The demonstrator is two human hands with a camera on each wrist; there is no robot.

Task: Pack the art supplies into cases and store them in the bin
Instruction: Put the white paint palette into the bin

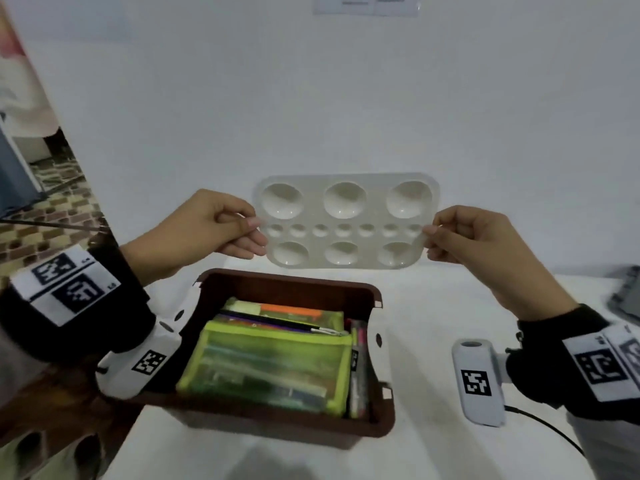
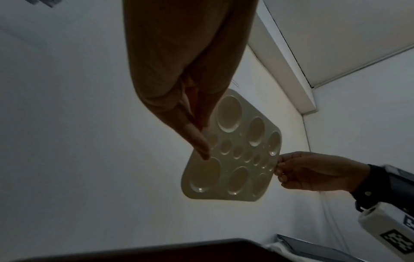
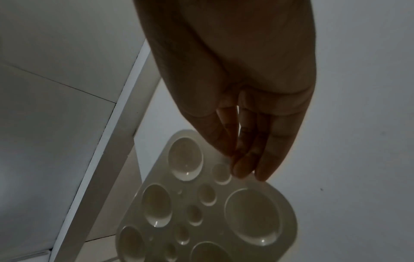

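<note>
A white paint palette [image 1: 346,221] with round wells hangs upright in the air above and behind the brown bin [image 1: 379,424]. My left hand [image 1: 239,230] pinches its left edge and my right hand [image 1: 441,235] pinches its right edge. The bin holds a lime-green mesh case [image 1: 266,372] full of supplies, an orange-trimmed case [image 1: 291,311] behind it, a dark brush [image 1: 277,322] across the top and pens [image 1: 358,368] along the right wall. In the left wrist view the palette [image 2: 233,156] shows between my left fingers [image 2: 197,140] and right hand [image 2: 313,170]. The right wrist view shows my fingers [image 3: 248,159] on the palette [image 3: 208,203].
The bin stands on a white table [image 1: 433,306] against a white wall. A grey object [image 1: 623,296] lies at the table's far right edge. A black cable [image 1: 543,427] trails from my right wrist camera. Patterned floor [image 1: 45,209] shows at the left.
</note>
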